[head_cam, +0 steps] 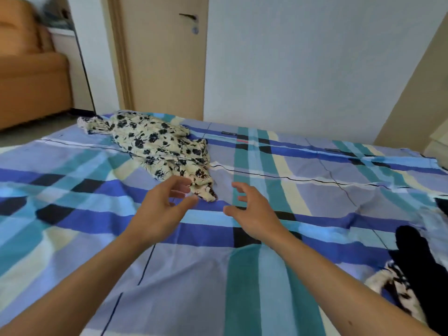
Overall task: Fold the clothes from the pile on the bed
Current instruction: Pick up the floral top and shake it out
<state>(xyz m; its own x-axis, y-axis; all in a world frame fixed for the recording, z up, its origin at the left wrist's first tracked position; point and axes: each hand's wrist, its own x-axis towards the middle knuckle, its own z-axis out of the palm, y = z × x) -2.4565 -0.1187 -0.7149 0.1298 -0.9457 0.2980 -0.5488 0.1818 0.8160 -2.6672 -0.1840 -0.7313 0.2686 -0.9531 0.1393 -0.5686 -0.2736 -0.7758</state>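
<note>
Both arms reach forward over the bed (194,275), which is covered by a sheet checked in blue, teal and cream; the forearms run off the bottom edge of the view. The left hand (164,204) is held wide, fingers loosely spread and slightly bent, gripping nothing; its fingertips lie right at the near corner of the floral garment (157,146), and they may be just touching the cloth, though motion blur there makes it hard to be sure. The right hand (252,214) is likewise spread wide with bent fingers, empty, above bare sheet just to the right of that corner and apart from the cloth.

The floral garment, cream with dark flowers, lies crumpled in a long heap running from the far left edge of the bed towards the hands; its shape and kind cannot be made out from the folds. At the right edge a dark garment (426,270) and a black-and-white patterned piece (392,284) lie together on the bed, both cut off by the frame, so how much more cloth lies there is hidden.

Beyond the bed stand a pale wall (303,64), a beige door (164,57) with a dark handle (188,16), and part of an orange sofa (31,78) at the left; the top left corner is too blurred to read.
</note>
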